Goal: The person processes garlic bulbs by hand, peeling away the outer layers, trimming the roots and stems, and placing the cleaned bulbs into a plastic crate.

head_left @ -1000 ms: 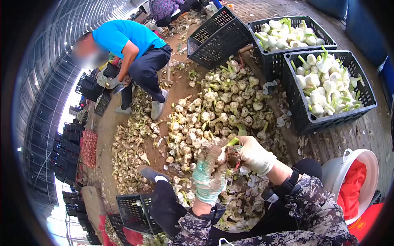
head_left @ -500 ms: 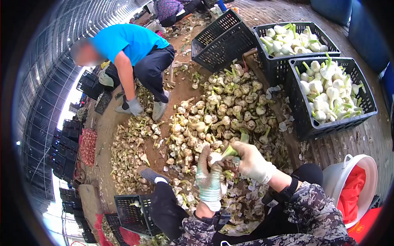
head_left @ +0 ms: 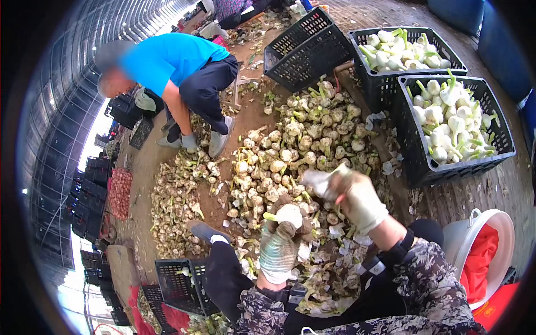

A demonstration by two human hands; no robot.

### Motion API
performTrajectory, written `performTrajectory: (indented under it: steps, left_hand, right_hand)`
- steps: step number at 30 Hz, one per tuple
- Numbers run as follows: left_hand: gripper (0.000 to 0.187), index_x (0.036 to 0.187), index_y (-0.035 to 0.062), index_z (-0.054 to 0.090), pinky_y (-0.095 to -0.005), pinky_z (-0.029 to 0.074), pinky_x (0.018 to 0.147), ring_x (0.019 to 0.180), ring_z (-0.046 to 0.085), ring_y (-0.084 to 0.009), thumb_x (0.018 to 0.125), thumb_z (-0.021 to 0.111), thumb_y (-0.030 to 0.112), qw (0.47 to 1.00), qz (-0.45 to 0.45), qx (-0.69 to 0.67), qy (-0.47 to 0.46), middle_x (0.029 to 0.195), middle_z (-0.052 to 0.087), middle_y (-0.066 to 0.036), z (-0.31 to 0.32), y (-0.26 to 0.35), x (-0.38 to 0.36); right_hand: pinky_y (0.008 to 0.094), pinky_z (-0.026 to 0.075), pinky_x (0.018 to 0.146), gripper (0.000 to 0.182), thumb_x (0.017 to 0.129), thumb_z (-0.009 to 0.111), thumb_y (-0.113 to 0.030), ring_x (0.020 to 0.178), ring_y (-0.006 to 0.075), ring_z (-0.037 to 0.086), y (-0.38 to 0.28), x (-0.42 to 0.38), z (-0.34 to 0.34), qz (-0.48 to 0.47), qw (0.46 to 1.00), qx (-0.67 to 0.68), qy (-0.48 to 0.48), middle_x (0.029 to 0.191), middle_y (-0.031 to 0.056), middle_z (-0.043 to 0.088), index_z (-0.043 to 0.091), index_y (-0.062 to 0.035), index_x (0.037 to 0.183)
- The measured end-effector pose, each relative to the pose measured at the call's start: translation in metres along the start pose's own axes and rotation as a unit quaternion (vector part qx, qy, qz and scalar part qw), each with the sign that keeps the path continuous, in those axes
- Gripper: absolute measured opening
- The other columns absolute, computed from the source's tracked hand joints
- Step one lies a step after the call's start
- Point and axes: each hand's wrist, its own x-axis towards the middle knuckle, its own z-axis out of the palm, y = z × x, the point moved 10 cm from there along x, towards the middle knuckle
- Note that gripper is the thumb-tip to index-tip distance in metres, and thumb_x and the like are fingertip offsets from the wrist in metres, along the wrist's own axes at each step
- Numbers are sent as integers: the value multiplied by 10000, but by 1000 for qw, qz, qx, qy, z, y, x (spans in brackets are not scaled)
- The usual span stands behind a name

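My left hand (head_left: 279, 241), in a dirty striped glove, is closed round a peeled white garlic bulb (head_left: 290, 215) with a short green stalk pointing left. To its upper right, my right hand (head_left: 357, 202) in a pale glove is closed on a grey blade-like tool (head_left: 317, 182), smeared by motion. The tool is apart from the bulb. Below and beyond both hands lies a heap of untrimmed garlic (head_left: 312, 134) with soil on the bulbs. Loose garlic skins (head_left: 329, 279) cover the ground between my legs.
Two black crates (head_left: 416, 162) of cleaned garlic stand at the right, near a tilted black crate (head_left: 307, 56). A white bucket (head_left: 505, 240) with red cloth is beside my right leg. Left, a co-worker in a blue shirt (head_left: 167, 58) bends over more garlic (head_left: 178, 206). Another black crate (head_left: 178, 285) sits lower left.
My hands have moved apart: the left slightly down with the bulb, the right to the right and up. The bulb's stalk is now short. The co-worker's head has lifted slightly.
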Motion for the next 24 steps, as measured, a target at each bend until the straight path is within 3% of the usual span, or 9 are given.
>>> performTrajectory:
  steps: [2,3,5,7,10,12,16,21,24]
  left_hand:
    - [649,1303,65,418,-291,527,661,797,606,-178,767,734,250,1000,-6,-16,-3,978,598,-103,2,2,-5]
    - [667,1310,53,417,-317,542,700,812,621,-195,757,744,234,999,-10,-33,-9,998,603,-95,2,3,-6]
    - [669,1331,48,397,-290,537,687,777,623,-189,772,732,203,999,-7,-6,47,983,609,-98,-24,5,-11]
    - [647,1341,44,386,-259,533,670,785,621,-179,796,707,181,992,10,117,40,974,613,-108,-24,18,-15]
    - [681,1378,50,342,-294,548,676,828,623,-199,798,693,121,992,18,114,42,1047,579,-116,-46,18,-24]
    - [723,1379,22,327,-353,570,722,890,624,-217,767,710,63,993,23,99,53,1206,505,-106,-53,14,-29]
    - [699,1321,10,417,-268,521,696,818,610,-159,730,764,152,989,13,144,40,1047,592,-84,-56,6,-34]
    - [673,1282,-32,449,-266,518,673,776,610,-143,741,757,223,988,-45,144,10,1043,595,-90,-46,-10,-39]
    - [691,1297,-44,435,-279,528,637,739,616,-150,738,759,200,996,-38,83,-3,1083,596,-113,-49,-7,-37]
  right_hand:
    - [290,498,719,262,875,607,-187,769,172,628,-8,0,-2,-33,999,-20,3,866,110,644,588,33,1018]
    - [311,505,755,177,837,557,-53,828,220,641,7,-1,12,-7,968,-241,-70,918,117,652,610,2,997]
    - [372,518,660,165,817,552,-86,793,248,653,30,-32,56,-246,838,-455,-174,928,103,669,642,-52,951]
    - [405,516,695,219,726,557,-58,802,310,649,107,-54,67,-59,687,-636,-347,896,131,669,675,-55,911]
    - [381,520,668,171,718,570,-91,745,313,645,108,-59,62,69,642,-670,-367,792,136,667,688,-58,837]
    - [379,519,628,219,754,589,-182,660,277,645,101,-46,62,57,739,-576,-344,717,140,663,691,-44,891]
    - [230,492,597,506,798,686,-311,636,98,595,80,-25,61,136,936,-209,-247,804,76,664,571,33,1151]
    - [230,489,627,485,788,719,-226,709,70,580,69,-22,64,89,950,-147,-261,814,36,648,562,43,1160]
    - [247,484,614,394,794,705,-289,680,79,566,66,-25,57,132,957,-133,-223,770,34,634,610,53,965]
